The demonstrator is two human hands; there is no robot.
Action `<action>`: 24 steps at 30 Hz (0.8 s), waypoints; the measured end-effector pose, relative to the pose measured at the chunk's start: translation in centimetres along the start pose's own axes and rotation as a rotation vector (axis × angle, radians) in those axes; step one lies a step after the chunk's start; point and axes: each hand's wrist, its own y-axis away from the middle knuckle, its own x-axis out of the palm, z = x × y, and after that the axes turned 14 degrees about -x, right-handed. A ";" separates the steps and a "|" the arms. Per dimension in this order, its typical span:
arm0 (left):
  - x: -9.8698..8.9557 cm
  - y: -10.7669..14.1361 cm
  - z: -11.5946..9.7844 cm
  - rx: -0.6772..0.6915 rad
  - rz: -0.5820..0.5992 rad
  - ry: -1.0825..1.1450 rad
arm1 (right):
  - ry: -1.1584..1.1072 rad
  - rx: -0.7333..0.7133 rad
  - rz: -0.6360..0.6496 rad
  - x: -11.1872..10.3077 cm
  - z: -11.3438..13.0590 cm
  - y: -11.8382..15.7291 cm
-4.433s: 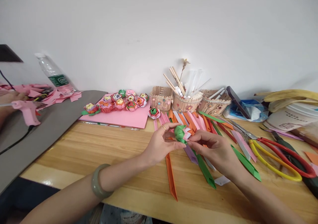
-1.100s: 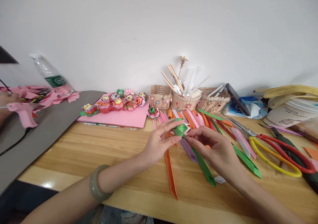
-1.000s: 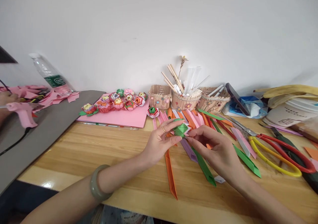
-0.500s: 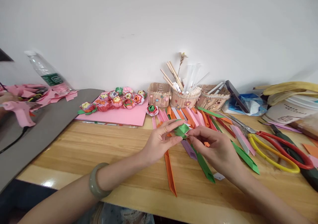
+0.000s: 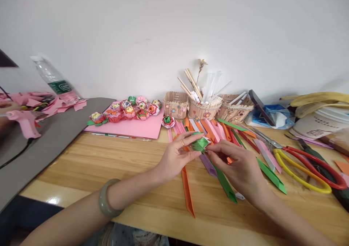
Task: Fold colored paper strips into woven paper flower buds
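Between thumb and fingers my left hand (image 5: 174, 157) grips a green folded paper flower (image 5: 200, 144), its base turned toward me. On its right side, my right hand (image 5: 237, 166) pinches at the flower's edge with thumb and forefinger closed; a bit of white or pale pink paper shows there. Beneath and behind both hands lie folded paper strips (image 5: 225, 184) in green, orange, pink and purple. A single finished paper flower (image 5: 168, 121) sits just beyond my left hand. Several more paper flowers (image 5: 129, 112) stand on a pink sheet (image 5: 144, 129).
Three decorated baskets (image 5: 204, 109) line the wall, holding sticks and tubes. Large red-and-yellow-handled scissors (image 5: 305, 173) lie at right, near a white tub (image 5: 319, 120). At left are a pink glue gun (image 5: 23, 122), another person's hand (image 5: 7, 107), pink paper scraps and a plastic bottle (image 5: 57, 80).
The view has shifted slightly. The green flower is turned a little in my left hand, and my right fingers stay at its edge.
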 end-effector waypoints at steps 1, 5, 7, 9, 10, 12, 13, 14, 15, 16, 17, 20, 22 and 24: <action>0.0 0.0 0.0 -0.003 -0.004 -0.002 | -0.008 0.014 0.010 -0.1 0.0 0.0; 0.0 0.0 0.2 0.001 0.006 0.001 | -0.113 0.101 0.034 -0.5 0.0 -0.4; 0.0 0.0 0.2 -0.005 0.021 0.018 | -0.196 0.153 0.035 -0.7 0.0 -0.5; 0.0 0.0 0.2 -0.024 0.039 0.042 | -0.271 0.203 0.036 -0.9 0.0 -0.6; 0.0 0.1 0.2 -0.033 0.046 0.053 | -0.301 0.225 0.035 -0.9 0.0 -0.7; 0.1 0.1 0.2 -0.042 0.057 0.065 | -0.348 0.258 0.033 -0.9 0.0 -0.7; 0.1 0.1 0.2 -0.043 0.062 0.068 | -0.364 0.268 0.034 -0.9 0.0 -0.7; 0.1 0.1 0.2 -0.042 0.065 0.069 | -0.375 0.273 0.035 -1.0 0.0 -0.7; 0.1 0.1 0.2 -0.038 0.067 0.070 | -0.381 0.271 0.037 -1.0 0.1 -0.7; 0.1 0.1 0.2 -0.033 0.065 0.071 | -0.384 0.266 0.044 -1.0 0.1 -0.7; 0.1 0.1 0.2 -0.027 0.060 0.072 | -0.386 0.259 0.055 -1.1 0.1 -0.8; 0.0 -0.1 0.2 -0.017 0.042 0.075 | -0.384 0.243 0.114 -1.5 0.1 -0.9; 0.0 -0.1 0.2 -0.019 0.036 0.075 | -0.393 0.234 0.158 -1.8 0.0 -0.9; -0.1 -0.2 0.2 -0.017 0.034 0.074 | -0.409 0.233 0.179 -2.0 -0.2 -0.9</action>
